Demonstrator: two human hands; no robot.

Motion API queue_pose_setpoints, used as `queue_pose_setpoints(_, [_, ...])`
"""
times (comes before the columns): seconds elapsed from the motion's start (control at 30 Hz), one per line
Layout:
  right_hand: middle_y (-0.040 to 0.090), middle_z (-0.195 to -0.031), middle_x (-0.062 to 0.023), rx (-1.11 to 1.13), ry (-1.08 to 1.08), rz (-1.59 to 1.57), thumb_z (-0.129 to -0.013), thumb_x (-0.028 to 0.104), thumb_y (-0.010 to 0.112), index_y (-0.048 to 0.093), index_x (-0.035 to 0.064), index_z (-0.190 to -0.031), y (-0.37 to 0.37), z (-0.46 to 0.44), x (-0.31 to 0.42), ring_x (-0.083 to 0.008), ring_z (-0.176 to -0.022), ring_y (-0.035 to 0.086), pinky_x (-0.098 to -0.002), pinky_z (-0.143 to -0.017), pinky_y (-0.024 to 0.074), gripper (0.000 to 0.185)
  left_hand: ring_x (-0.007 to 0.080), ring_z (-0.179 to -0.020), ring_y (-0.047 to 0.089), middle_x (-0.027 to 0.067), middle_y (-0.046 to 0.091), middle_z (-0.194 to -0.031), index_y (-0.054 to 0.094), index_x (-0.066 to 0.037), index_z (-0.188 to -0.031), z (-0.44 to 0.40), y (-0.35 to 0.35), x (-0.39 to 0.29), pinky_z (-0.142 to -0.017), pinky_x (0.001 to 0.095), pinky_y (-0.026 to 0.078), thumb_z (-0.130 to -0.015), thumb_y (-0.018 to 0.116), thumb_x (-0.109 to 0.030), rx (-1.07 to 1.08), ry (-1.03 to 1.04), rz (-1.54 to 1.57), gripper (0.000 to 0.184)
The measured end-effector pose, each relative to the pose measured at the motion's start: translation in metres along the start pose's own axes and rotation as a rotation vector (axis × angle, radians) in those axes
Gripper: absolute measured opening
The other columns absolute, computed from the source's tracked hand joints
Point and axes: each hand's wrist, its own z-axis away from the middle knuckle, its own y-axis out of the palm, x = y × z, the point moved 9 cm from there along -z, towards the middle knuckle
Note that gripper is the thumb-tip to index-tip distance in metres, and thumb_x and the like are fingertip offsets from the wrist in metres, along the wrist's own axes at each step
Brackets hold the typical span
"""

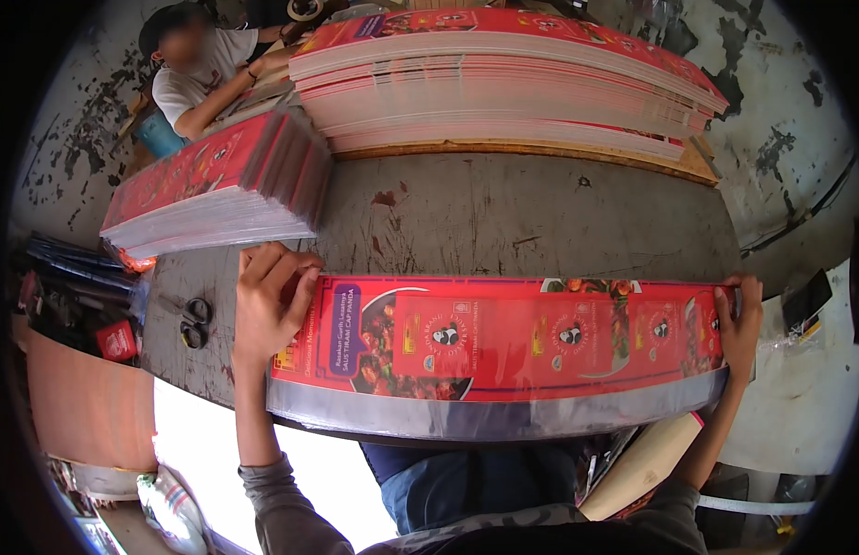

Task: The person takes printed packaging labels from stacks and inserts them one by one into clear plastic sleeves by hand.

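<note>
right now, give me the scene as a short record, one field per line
surface: scuffed grey table
in hand: red "Saus Tiram Cap Panda" printed panel, clear plastic along its near side
left hand: at the panel's left end, fingers curled
right hand: at the panel's right end, how firm the grip is unclear
far side: tall stack of red printed panels on a wooden board
left side: shorter plastic-wrapped stack; black-handled scissors nearer
nearby: co-worker in white shirt, far left

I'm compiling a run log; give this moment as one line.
left hand: at left end of long red printed panel; right hand: at right end; black scissors: on scratched grey table
</note>
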Motion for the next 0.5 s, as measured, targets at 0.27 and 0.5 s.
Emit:
queue_pose_setpoints(0.27, [0.052,-0.087,-0.0127,-0.026,-0.027,-0.018,-0.084,0.007,0.057,0.050,-0.0012,-0.093,-0.0030,-0.0005,0.0018,-0.0276,-0.084,0.049,-0.0330,-0.077,0.0396,0.014,0.0223,-0.068,0.050,0.0047,0.056,-0.071,0.065,-0.007,-0.081,0.0008,0.0000,0.0010,-0.074,0.0335,0.036,-0.076,0.063,-0.005,0.002,-0.002,-0.010,0.005])
queue_pose_setpoints(0.5, [0.051,-0.086,-0.0121,-0.013,-0.020,0.002,-0.084,0.008,0.057,0.050,-0.0013,-0.091,-0.0016,0.0000,-0.0003,-0.0273,-0.084,0.049,-0.0320,-0.076,0.0396,0.013,0.0220,-0.066,0.050,0.0049,0.056,-0.069,0.065,-0.006,-0.080,0.0009,0.0008,0.0004,-0.073,0.0330,0.036,-0.077,0.063,-0.006,-0.002,0.017,-0.013,0.004])
